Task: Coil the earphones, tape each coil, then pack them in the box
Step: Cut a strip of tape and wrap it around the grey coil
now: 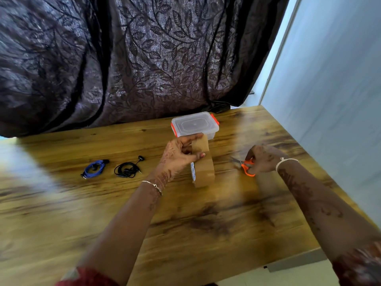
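Brown tape roll (204, 172) upright at centre of wooden table (123, 203); L hand (177, 157) pinches its pulled-up strip (200, 144) betw. thumb & fingers. R hand (261, 159) curled round orange-handled scissors (246, 165), just right of roll. Blue earphones (94, 168) & black earphones (127, 168), both coiled, lie side by side left of L hand; clear box (194, 124), lid on, behind roll.

Blue earphones (94, 168) and black earphones (126, 169) lie coiled side by side (lidded clear box (194, 124) behind).

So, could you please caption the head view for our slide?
Left hand holds tape off the roll, right hand grips scissors; blue earphones, black earphones lie coiled.
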